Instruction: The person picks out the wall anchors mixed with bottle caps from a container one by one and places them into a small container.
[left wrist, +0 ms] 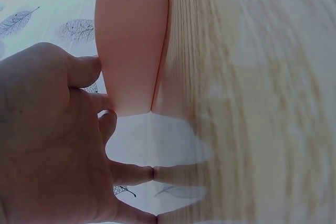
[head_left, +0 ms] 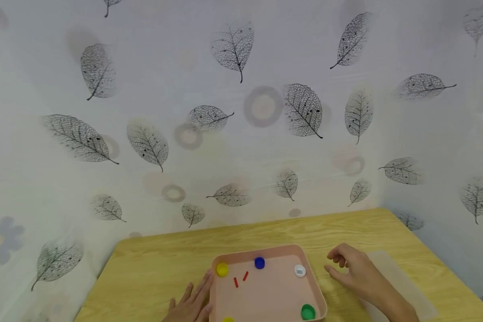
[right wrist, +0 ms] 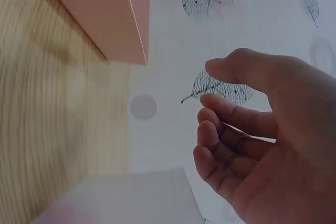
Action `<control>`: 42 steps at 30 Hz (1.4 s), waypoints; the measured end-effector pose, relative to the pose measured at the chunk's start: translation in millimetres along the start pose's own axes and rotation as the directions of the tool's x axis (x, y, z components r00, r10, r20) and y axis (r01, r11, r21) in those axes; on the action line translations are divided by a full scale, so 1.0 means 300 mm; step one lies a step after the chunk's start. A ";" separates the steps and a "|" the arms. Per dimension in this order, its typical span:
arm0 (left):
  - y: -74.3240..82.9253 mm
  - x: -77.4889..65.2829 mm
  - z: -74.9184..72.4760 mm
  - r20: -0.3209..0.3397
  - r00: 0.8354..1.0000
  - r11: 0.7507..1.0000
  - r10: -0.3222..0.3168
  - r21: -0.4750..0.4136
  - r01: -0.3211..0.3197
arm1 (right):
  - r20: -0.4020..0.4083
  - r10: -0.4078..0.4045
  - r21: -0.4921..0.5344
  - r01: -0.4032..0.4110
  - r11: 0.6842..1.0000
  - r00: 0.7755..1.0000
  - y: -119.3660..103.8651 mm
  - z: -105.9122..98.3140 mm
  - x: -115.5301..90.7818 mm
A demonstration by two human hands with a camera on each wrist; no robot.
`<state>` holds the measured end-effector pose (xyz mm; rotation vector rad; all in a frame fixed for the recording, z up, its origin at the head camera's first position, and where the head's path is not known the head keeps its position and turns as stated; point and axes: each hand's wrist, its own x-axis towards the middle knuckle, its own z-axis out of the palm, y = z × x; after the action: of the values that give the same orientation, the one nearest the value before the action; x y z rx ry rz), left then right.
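Observation:
A pink tray (head_left: 271, 290) with a raised rim lies on the wooden table. Along its left wall, my left hand (head_left: 193, 300) spreads its fingers, some touching the tray's side and others reaching to the tabletop in the left wrist view. To the right of the tray, my right hand (head_left: 356, 270) hovers with loosely bent fingers and nothing between them. Inside the tray are two short red sticks (head_left: 236, 282), a yellow cap (head_left: 222, 269), a blue cap (head_left: 259, 262), a white cap (head_left: 299, 270) and a green cap (head_left: 307, 311). Another yellow round piece (head_left: 228, 319) is cut off by the frame's bottom edge.
A pale flat sheet (head_left: 402, 281) lies on the table (head_left: 165, 264) beneath and beyond my right forearm. Behind the table's far edge rises a wall covering (head_left: 241, 147) printed with dark leaves, which also runs along both sides.

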<state>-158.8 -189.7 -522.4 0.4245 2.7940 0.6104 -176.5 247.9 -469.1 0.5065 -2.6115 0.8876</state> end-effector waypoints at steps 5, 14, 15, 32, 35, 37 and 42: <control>-0.002 0.013 0.004 -0.015 1.000 1.000 0.021 0.006 -0.021 | 0.011 -0.045 0.021 0.045 0.999 0.999 -0.023 0.029 0.004; -0.008 0.023 0.020 -0.012 0.999 0.999 0.034 0.010 -0.034 | 0.027 -0.081 0.074 0.078 0.994 0.996 -0.061 0.069 -0.004; -0.006 0.023 0.020 -0.011 0.999 0.999 0.033 0.010 -0.032 | 0.028 -0.093 0.085 0.090 0.992 0.995 -0.067 0.076 -0.004; -0.002 0.013 0.002 -0.013 1.000 1.000 0.024 0.015 -0.024 | 0.112 -0.123 0.243 0.093 0.966 0.986 -0.179 0.211 0.074; 0.001 0.012 -0.002 -0.005 1.000 1.000 0.022 0.006 -0.022 | 0.133 -0.117 0.252 0.081 0.964 0.984 -0.194 0.233 0.077; 0.004 0.009 -0.004 0.004 1.000 1.000 0.018 -0.001 -0.018 | 0.160 -0.115 0.258 0.071 0.963 0.980 -0.204 0.249 0.081; -0.003 0.005 -0.009 -0.008 0.999 0.999 0.034 0.007 -0.034 | 0.154 -0.155 0.237 0.116 0.964 0.976 -0.236 0.297 0.107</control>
<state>-161.2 -191.0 -520.7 0.4724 2.8031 0.6109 -191.8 131.9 -486.0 0.8480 -2.5985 1.1490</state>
